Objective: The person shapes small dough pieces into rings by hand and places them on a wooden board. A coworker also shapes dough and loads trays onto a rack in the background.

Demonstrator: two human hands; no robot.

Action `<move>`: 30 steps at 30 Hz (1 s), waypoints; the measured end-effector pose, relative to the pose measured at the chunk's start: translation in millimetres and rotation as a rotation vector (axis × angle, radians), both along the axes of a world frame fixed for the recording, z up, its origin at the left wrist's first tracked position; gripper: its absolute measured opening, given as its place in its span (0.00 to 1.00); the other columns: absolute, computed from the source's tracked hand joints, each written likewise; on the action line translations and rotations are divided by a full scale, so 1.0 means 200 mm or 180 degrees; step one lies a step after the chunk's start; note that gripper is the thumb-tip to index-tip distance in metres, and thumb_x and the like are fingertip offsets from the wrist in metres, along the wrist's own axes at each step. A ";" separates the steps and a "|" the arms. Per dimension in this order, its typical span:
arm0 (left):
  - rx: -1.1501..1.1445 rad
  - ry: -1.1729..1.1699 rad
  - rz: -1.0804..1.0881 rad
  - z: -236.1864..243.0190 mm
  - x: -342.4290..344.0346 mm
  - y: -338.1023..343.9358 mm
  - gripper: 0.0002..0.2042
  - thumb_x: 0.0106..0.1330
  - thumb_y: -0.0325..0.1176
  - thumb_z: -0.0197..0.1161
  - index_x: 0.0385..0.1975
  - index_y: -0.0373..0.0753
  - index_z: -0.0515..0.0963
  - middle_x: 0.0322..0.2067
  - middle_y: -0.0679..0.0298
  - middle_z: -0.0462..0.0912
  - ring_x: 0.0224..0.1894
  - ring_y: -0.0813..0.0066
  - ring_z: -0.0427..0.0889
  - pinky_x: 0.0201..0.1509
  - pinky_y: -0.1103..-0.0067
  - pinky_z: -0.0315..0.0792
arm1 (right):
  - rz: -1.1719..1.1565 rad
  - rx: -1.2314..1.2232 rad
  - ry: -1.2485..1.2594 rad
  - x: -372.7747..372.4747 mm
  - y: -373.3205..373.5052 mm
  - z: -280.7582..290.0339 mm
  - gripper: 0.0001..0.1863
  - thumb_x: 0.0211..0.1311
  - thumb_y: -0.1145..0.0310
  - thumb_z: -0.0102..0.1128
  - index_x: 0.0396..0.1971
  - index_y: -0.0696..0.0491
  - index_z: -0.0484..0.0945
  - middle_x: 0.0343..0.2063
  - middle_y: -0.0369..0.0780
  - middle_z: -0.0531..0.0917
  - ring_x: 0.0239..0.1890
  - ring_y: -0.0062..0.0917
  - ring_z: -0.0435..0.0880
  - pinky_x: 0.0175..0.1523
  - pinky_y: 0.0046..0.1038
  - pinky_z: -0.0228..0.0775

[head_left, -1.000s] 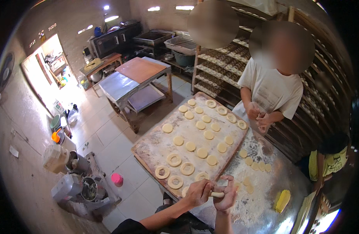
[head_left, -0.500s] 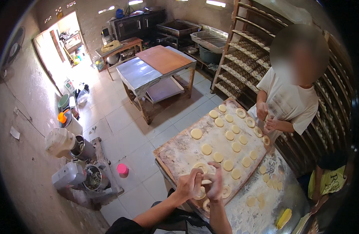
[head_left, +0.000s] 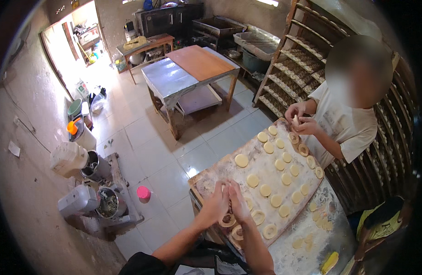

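My left hand (head_left: 214, 207) and my right hand (head_left: 240, 207) are raised over the near-left part of a floured wooden board (head_left: 206, 183). Their palms face each other and the fingertips meet at the top. The fingers are closed together, and whatever lies between them is hidden. Just below my left hand sits a ring-shaped dough piece (head_left: 227, 220) with a darker middle. More dough rings lie by my right forearm, among them a pale ring (head_left: 269, 231). Flat round dough discs (head_left: 265, 190) are spread across the board in loose rows.
Across the board a person (head_left: 344, 119) pinches a small pale piece near its far corner. A floured metal tabletop (head_left: 289, 252) bears dough discs and a yellow object (head_left: 330, 262). Behind stand loaded racks (head_left: 293, 68), another table (head_left: 163, 78), mixers (head_left: 78, 199) and a pink container (head_left: 143, 193).
My hands, earlier apart at the fingers with a pale piece showing between them, have come together upright. The other person's hands have moved toward the board's far corner. The whole view has shifted slightly.
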State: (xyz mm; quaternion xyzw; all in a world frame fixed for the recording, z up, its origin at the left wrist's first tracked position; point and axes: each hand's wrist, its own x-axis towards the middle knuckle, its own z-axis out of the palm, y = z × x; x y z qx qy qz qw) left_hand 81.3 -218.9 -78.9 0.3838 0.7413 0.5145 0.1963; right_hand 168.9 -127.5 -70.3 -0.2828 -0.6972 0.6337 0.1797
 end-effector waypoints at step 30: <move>-0.1498 0.1359 -0.0019 -0.14 -0.12 -0.18 0.32 0.57 0.37 0.67 0.63 0.35 0.67 0.49 0.46 0.75 0.53 0.45 0.75 0.54 0.58 0.74 | 0.0071 0.1842 -0.0920 0.23 0.00 0.00 0.28 0.63 0.65 0.61 0.64 0.50 0.67 0.51 0.52 0.74 0.54 0.46 0.78 0.59 0.43 0.73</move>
